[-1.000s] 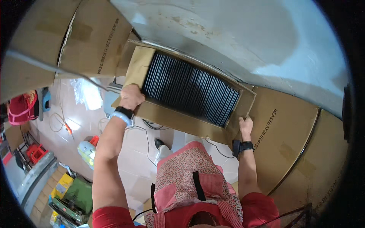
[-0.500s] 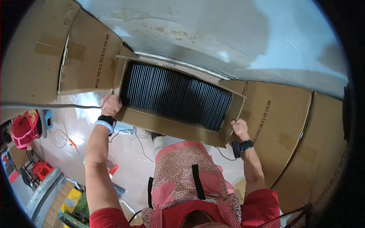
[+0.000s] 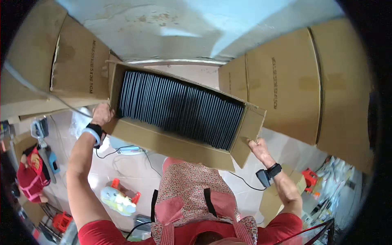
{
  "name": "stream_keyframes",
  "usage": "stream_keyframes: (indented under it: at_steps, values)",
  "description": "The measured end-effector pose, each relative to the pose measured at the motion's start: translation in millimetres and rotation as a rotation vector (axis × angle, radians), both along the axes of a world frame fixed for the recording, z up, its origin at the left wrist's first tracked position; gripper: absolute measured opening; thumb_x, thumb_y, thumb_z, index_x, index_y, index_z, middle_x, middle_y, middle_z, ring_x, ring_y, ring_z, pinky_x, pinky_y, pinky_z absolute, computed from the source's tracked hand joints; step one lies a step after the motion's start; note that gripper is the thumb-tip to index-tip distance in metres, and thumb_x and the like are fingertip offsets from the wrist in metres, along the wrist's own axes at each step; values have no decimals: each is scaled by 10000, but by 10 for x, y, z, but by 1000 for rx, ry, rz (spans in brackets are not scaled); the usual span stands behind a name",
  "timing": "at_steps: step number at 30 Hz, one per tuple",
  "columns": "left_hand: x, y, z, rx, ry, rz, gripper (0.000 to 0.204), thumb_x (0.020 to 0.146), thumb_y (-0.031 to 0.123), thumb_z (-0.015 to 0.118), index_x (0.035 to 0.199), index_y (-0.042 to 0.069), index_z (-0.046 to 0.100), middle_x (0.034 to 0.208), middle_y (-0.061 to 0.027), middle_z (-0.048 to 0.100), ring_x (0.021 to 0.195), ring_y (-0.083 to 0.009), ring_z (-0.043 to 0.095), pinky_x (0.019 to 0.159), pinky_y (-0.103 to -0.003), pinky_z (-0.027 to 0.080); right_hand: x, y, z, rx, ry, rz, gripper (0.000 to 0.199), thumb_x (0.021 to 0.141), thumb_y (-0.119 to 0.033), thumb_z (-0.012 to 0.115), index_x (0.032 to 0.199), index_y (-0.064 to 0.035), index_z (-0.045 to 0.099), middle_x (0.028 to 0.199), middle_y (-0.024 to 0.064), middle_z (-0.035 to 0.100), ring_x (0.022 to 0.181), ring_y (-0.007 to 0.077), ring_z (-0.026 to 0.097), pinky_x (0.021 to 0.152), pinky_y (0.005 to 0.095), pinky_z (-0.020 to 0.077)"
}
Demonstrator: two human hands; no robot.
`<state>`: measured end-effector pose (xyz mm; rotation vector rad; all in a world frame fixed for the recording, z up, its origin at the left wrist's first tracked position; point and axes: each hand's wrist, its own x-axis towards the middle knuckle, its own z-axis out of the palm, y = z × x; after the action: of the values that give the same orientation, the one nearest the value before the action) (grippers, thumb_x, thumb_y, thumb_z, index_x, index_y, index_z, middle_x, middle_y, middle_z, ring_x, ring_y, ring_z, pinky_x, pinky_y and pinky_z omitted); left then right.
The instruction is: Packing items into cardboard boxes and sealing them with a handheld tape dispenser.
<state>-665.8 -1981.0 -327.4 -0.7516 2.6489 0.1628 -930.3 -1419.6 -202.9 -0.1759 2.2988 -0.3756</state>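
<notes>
An opened cardboard carton (image 3: 171,146) stands slantwise in front of me, its flaps up. Packed inside is a row of thin dark panels (image 3: 179,107) set on edge, their kind unclear. At the carton's left end, my left hand (image 3: 103,114) is closed on the corner, fingers partly hidden by the cardboard. My right hand (image 3: 259,150) pinches the outer edge of the right end flap (image 3: 248,136). Both arms reach forward, a band on each wrist.
Big closed cartons (image 3: 281,85) are stacked on the right, others (image 3: 79,61) on the left. A stained wall (image 3: 163,24) rises behind. A grey cable (image 3: 45,94) crosses at left. A flat scale-like device (image 3: 126,150), cords and a stuffed plastic bag (image 3: 117,201) lie on the tiled floor.
The carton has come away from the wall toward me, its right end swinging out from the right stack. Both hands keep their hold and moved with it. The view has shifted too.
</notes>
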Motion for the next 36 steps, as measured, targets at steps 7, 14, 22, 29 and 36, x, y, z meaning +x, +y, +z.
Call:
stream_keyframes:
  at_steps: [7,14,22,29,36]
  values:
    - [-118,308,294,5,-130,-166,235,736,255,621,662,35,656,714,-202,628,712,-365,625,677,-429,523,754,734,149,-189,-97,-110,259,848,-223,530,896,4,648,515,-17,486,485,88,443,442,306,360]
    - [-155,1108,728,176,-192,-352,221,709,239,623,616,40,646,656,-194,613,670,-355,623,639,-423,517,1321,1640,404,23,-207,-227,284,820,-246,548,806,31,612,544,126,539,508,148,490,509,333,425]
    - [-108,2077,1097,226,89,-439,230,692,216,619,539,48,590,548,-177,557,570,-363,585,557,-447,493,1818,2554,844,-6,-41,-311,287,806,-219,582,677,37,586,479,84,501,442,141,456,455,318,396]
    - [-381,3120,1721,153,-103,-324,168,690,222,613,646,65,654,652,-188,605,654,-372,606,607,-444,503,1974,3608,1283,98,-153,-447,414,811,-374,614,639,1,566,481,48,491,408,124,457,413,296,370]
    - [235,3836,2117,252,65,-242,218,680,227,588,609,28,639,633,-201,603,641,-368,623,597,-445,509,2154,5843,986,109,91,-114,316,831,-255,617,640,-24,516,591,58,540,485,128,490,447,283,387]
